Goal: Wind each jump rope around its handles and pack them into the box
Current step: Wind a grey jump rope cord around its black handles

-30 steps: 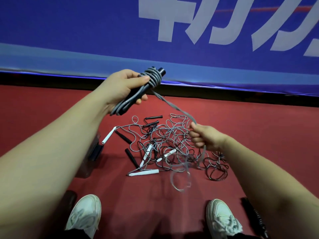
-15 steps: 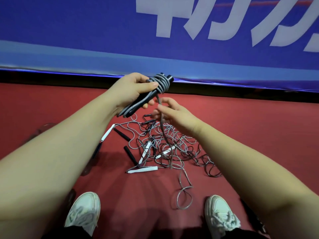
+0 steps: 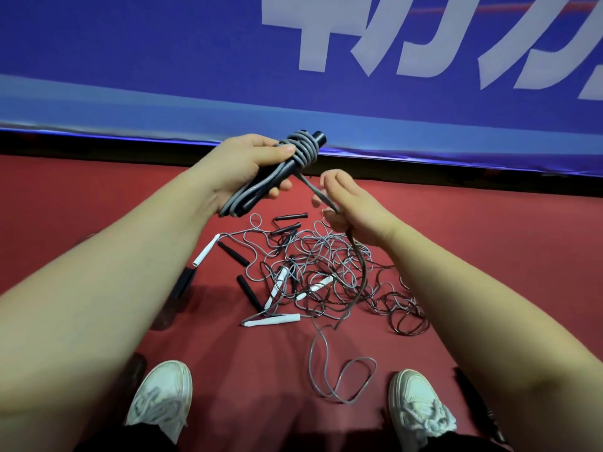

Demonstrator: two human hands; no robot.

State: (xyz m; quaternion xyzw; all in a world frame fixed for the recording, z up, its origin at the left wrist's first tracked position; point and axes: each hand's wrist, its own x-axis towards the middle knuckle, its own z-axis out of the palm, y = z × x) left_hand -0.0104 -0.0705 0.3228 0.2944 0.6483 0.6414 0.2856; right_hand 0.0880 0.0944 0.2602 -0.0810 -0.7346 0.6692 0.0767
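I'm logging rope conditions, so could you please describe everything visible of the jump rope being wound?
The grey jump rope looks like smooth rubbery cord, coiled several times around the top of its dark handles. The left hand grips that bundle, tilted. A taut strand runs to the right hand, then hangs slack, looping on the red floor.

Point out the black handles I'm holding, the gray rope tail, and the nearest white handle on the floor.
black handles [image 3: 318, 137], head view, exposed end cap beyond the coils.
gray rope tail [image 3: 318, 192], head view, taut stretch between the hands.
white handle [image 3: 274, 320], head view, middle of its barrel.
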